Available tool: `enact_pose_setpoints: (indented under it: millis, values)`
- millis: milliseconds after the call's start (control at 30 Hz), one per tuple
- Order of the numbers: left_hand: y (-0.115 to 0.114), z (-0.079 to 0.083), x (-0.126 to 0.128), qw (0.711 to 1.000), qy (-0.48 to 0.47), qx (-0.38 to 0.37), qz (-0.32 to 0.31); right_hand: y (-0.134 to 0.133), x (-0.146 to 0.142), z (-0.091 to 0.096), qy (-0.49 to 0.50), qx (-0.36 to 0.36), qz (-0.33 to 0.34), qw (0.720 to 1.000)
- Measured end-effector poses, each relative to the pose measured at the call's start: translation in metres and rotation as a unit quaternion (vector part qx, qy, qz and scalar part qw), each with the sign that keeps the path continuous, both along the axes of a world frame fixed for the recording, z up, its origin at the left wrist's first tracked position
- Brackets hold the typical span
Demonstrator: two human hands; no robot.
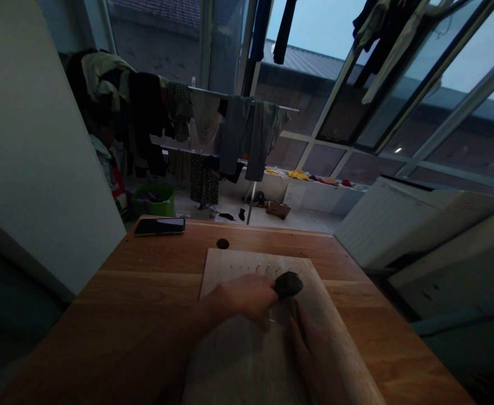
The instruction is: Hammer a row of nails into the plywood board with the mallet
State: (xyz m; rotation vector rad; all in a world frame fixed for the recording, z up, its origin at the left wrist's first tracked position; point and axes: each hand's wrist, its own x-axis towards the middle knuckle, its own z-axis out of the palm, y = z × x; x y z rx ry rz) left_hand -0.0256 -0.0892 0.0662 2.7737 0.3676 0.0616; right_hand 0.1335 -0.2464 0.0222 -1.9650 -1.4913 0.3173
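A pale wooden board lies on the wooden table in front of me. A row of thin nails stands along the board's far edge. My left hand rests on the board with its fingers pinched on a small nail at its fingertips. My right hand is wrapped round the handle of a hammer. The hammer's dark head hangs just right of my left fingers, close above the board. The light is dim and details are faint.
A dark phone lies at the table's far left corner, with a round hole in the tabletop nearby. Beyond the table are a drying rack with clothes, a green crate and large windows. White panels stand to the right.
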Motion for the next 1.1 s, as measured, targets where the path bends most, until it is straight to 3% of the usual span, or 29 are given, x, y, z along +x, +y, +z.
enact_pose_setpoints:
  millis: [100, 200, 300, 367, 467, 567, 733, 1100]
  values:
    - [-0.02, -0.006, 0.01, 0.999, 0.024, 0.045, -0.018, 0.004, 0.005, -0.011, 0.015, 0.007, -0.001, 1.0]
    - [-0.021, -0.003, 0.011, 0.998, 0.06, 0.031, -0.019, 0.005, 0.006, -0.012, 0.022, 0.029, 0.009, 0.999]
    - [0.001, 0.007, 0.0, 0.999, 0.042, -0.029, 0.015, 0.004, 0.004, -0.01, 0.025, 0.031, 0.012, 0.999]
    - [0.023, 0.007, -0.01, 0.993, -0.038, -0.092, 0.061, 0.003, 0.004, -0.011, 0.032, 0.023, 0.0, 0.999]
    - [0.055, -0.009, -0.022, 0.948, -0.203, -0.179, 0.17, 0.001, 0.005, -0.012, 0.024, 0.017, -0.017, 0.999]
    - [0.074, -0.035, -0.028, 0.902, -0.277, -0.208, 0.257, 0.001, 0.006, -0.009, 0.004, 0.008, -0.021, 1.0]
    - [0.078, -0.059, -0.031, 0.906, -0.265, -0.231, 0.236, 0.001, 0.004, -0.002, 0.013, 0.003, -0.023, 1.0]
    - [0.077, -0.059, -0.032, 0.921, -0.245, -0.211, 0.22, 0.003, 0.006, -0.01, 0.009, -0.002, -0.023, 1.0]
